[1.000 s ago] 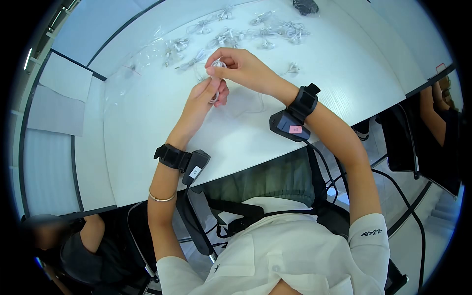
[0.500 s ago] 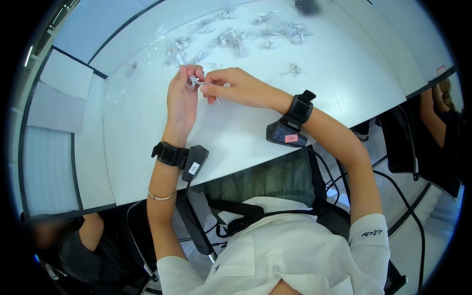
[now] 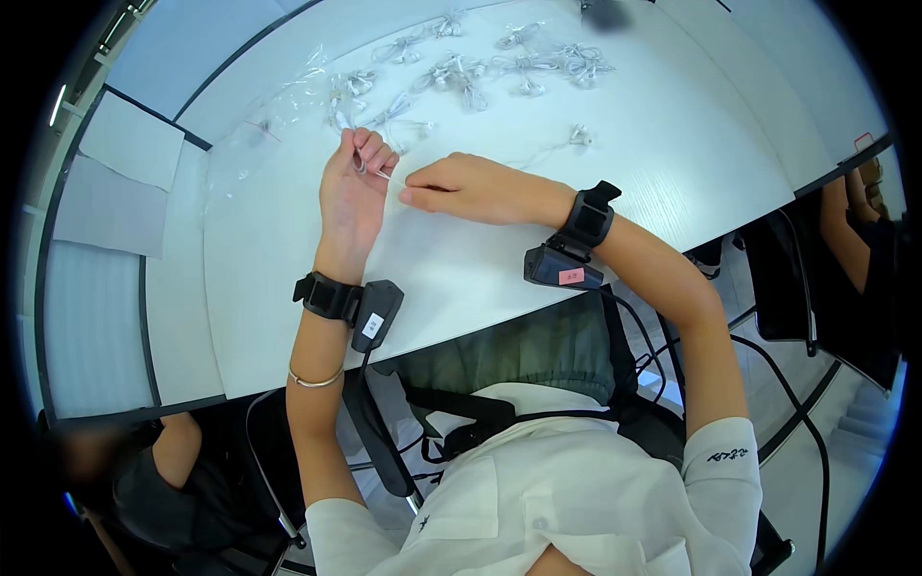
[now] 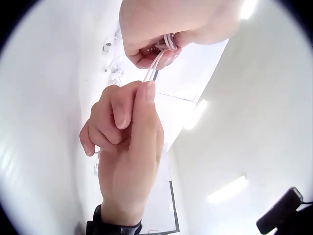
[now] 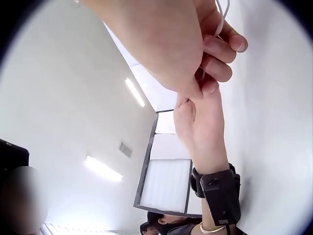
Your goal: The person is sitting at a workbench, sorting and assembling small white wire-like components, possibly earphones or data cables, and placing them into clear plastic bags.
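Note:
A coiled white cable (image 4: 168, 41) sits in the curled fingers of my left hand (image 3: 355, 197), which is raised over the white table. Two strands of it run taut from there to my right hand (image 3: 485, 189), pinched between thumb and forefinger. In the left wrist view the right hand (image 4: 129, 127) shows below the left, its other fingers loosely bent. A length of cable (image 5: 222, 19) also passes by the fingers in the right wrist view. Part of the coil is hidden inside the left palm.
Several bundled white cables (image 3: 451, 72) lie across the far part of the table (image 3: 672, 144), with one small bundle (image 3: 579, 135) apart on the right. Clear plastic bags (image 3: 298, 91) lie at the left. A blurred dark object (image 3: 605, 13) is at the back edge.
The hands were close together on the coil. The left hand has since turned palm up and moved left; the right has drawn back toward the body, with cable strands stretched between them.

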The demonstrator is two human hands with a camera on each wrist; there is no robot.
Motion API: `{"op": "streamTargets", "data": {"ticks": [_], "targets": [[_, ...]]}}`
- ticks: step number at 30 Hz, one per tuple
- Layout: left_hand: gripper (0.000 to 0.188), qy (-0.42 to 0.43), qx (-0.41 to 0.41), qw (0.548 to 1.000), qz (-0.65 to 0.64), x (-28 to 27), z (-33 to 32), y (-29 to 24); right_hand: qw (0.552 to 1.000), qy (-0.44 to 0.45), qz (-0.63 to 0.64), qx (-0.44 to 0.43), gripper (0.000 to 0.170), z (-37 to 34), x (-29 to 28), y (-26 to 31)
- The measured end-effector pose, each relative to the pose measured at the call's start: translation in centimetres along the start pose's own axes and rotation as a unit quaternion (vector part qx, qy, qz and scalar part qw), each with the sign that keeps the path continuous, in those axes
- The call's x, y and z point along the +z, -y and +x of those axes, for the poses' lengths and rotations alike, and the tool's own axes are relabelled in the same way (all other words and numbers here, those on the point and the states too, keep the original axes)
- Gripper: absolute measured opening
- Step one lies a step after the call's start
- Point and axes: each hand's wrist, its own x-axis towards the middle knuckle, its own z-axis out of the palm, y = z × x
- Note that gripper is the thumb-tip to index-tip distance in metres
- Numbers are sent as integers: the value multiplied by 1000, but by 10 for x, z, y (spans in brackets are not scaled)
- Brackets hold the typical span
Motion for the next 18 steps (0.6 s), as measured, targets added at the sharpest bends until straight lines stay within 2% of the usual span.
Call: {"op": "streamTargets", "data": {"ticks": [2,5,6,8,11,15,18], "targets": [[20,-11,4,1000,2,-3,0,-1,1000,-17,14,18,39,-1,-4,1],[21,-110,32,993,18,9,-1,1,999,-27,16,22,41,-1,-9,-2],[21,-118,36,992,8,10,-1,1,999,-26,13,19,42,-1,-9,-3],[21,-137,44,990,-10,11,0,1,999,1,-19,28,43,-3,-6,0],[21,-76,23,996,-35,3,-1,1,999,31,-35,22,45,-4,-2,4],[21,-58,4,998,-32,-4,1,0,996,40,-52,56,46,-6,-8,5],[21,-50,-4,999,-18,-12,2,-2,999,-15,-1,46,41,-5,-11,-1]]}}
